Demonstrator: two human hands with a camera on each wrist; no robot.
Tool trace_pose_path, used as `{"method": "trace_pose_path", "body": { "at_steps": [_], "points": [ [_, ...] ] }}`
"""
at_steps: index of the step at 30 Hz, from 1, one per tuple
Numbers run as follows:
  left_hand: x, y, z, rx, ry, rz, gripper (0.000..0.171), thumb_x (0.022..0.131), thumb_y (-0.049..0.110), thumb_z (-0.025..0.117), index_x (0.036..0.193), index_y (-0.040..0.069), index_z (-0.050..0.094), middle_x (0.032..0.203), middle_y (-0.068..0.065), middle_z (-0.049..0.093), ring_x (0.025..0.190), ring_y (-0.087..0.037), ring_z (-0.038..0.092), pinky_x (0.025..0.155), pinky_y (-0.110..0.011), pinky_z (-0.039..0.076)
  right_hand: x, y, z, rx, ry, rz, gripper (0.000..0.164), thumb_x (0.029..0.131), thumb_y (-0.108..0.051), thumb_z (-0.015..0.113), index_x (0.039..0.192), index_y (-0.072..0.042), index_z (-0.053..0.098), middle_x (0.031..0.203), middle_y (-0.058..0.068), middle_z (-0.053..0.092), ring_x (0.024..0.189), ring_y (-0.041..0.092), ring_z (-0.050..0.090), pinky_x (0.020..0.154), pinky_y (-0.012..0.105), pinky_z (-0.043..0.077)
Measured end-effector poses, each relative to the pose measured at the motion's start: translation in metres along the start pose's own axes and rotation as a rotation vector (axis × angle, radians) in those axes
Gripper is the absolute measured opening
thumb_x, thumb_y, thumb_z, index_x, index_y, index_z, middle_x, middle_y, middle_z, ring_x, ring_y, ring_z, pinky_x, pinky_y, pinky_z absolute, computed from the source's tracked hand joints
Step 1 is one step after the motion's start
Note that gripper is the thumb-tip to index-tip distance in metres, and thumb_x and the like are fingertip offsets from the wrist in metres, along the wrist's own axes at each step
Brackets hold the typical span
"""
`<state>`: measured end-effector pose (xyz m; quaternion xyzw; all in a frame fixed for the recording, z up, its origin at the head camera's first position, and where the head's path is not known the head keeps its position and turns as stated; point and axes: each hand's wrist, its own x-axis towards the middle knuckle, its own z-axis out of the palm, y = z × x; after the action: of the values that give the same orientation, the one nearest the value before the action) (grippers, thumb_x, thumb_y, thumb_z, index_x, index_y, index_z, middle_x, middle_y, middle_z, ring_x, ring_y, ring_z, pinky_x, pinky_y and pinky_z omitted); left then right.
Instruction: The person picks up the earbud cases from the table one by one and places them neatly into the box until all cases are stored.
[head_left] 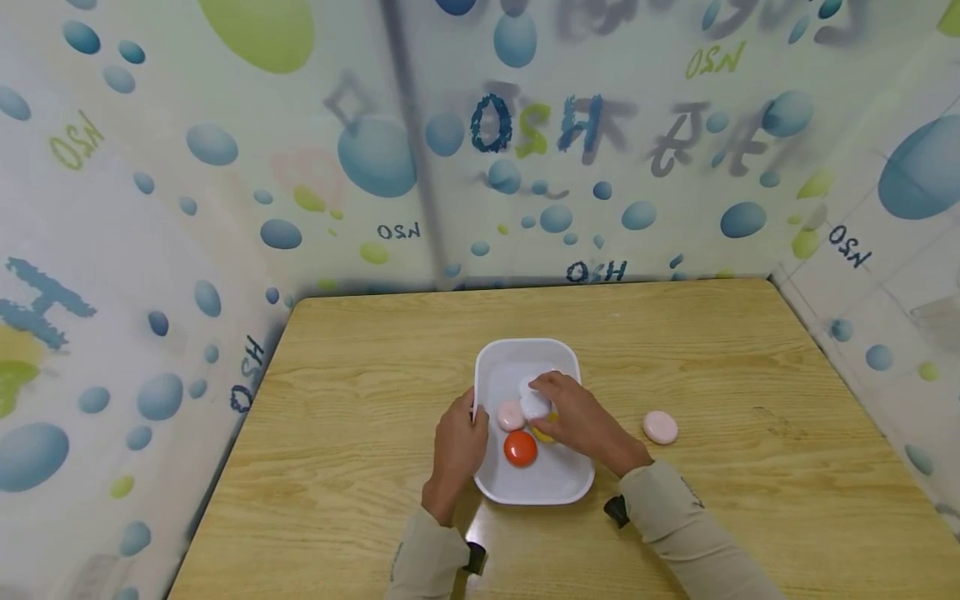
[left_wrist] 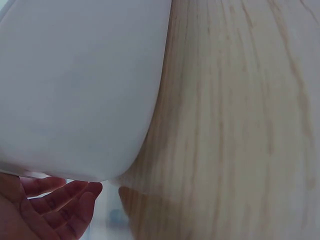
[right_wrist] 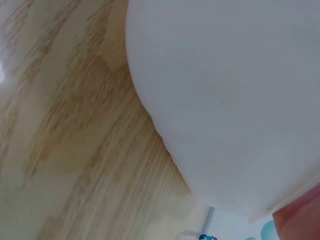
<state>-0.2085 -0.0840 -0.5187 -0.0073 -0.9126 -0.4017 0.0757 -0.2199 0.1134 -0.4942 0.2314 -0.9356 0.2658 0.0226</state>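
Note:
A white tray (head_left: 555, 483) with rounded corners is in the middle of the head view. My left hand (head_left: 459, 437) grips its left side, thumb at the rim and fingers outside. In the left wrist view the curled fingers (left_wrist: 62, 205) show below the tray wall (left_wrist: 75, 85). My right hand (head_left: 577, 417) reaches over the right rim and holds a white round disc (head_left: 534, 402) between thumb and fingers. Beside that disc in the tray are a pale pink disc (head_left: 511, 415), a glossy orange-red disc (head_left: 520, 448) and a yellow disc (head_left: 546, 430), partly hidden by the right hand.
Another pale pink disc (head_left: 661, 427) lies on the wooden table (head_left: 360, 375), right of the tray near the right forearm. Printed walls (head_left: 465, 208) with blue and green dots stand behind the table and at both sides.

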Motion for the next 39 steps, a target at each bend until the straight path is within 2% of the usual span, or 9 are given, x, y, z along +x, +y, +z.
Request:
{"method": "trace_pose_path", "body": {
  "at_steps": [6, 13, 20, 29, 39],
  "points": [
    [0.000, -0.001, 0.000, -0.012, -0.007, -0.002, 0.036, 0.088, 0.016, 0.048, 0.122, 0.008, 0.055, 0.096, -0.008, 0.061, 0.080, -0.020, 0.058, 0.068, -0.037, 0.047, 0.000, 0.000, -0.005, 0.015, -0.009, 0.050, 0.055, 0.073, -0.028, 0.073, 0.121, -0.007, 0.054, 0.119, 0.006, 0.052, 0.107, 0.020, 0.050, 0.092, 0.037, 0.041],
    [0.001, 0.000, 0.000, -0.008, -0.004, -0.007, 0.035, 0.088, 0.015, 0.049, 0.121, 0.009, 0.056, 0.094, -0.008, 0.061, 0.079, -0.020, 0.058, 0.067, -0.037, 0.047, -0.002, 0.000, -0.016, 0.045, -0.018, 0.150, 0.057, 0.074, -0.028, 0.073, 0.124, -0.011, 0.052, 0.122, 0.004, 0.050, 0.111, 0.021, 0.048, 0.091, 0.040, 0.042],
    [0.001, 0.001, 0.001, -0.012, -0.008, -0.012, 0.035, 0.088, 0.015, 0.049, 0.122, 0.008, 0.055, 0.094, -0.009, 0.061, 0.079, -0.021, 0.058, 0.067, -0.037, 0.048, -0.009, 0.011, -0.034, 0.027, 0.078, 0.119, 0.053, 0.074, -0.025, 0.073, 0.121, -0.007, 0.053, 0.120, 0.008, 0.051, 0.110, 0.025, 0.048, 0.090, 0.042, 0.042],
    [0.000, 0.001, 0.002, -0.005, -0.003, -0.013, 0.035, 0.088, 0.016, 0.049, 0.122, 0.008, 0.055, 0.095, -0.009, 0.061, 0.078, -0.021, 0.057, 0.068, -0.037, 0.047, -0.033, 0.040, -0.055, 0.035, 0.149, 0.160, 0.053, 0.077, -0.024, 0.070, 0.122, -0.005, 0.052, 0.123, 0.012, 0.049, 0.112, 0.030, 0.046, 0.087, 0.047, 0.041],
    [0.000, 0.001, 0.002, -0.012, 0.000, -0.019, 0.034, 0.088, 0.016, 0.049, 0.120, 0.009, 0.057, 0.092, -0.008, 0.061, 0.076, -0.020, 0.056, 0.065, -0.035, 0.047, -0.064, 0.069, -0.066, 0.030, 0.153, 0.215, 0.055, 0.079, -0.026, 0.068, 0.126, -0.003, 0.048, 0.126, 0.017, 0.046, 0.112, 0.035, 0.044, 0.084, 0.051, 0.039]
  ]
}}
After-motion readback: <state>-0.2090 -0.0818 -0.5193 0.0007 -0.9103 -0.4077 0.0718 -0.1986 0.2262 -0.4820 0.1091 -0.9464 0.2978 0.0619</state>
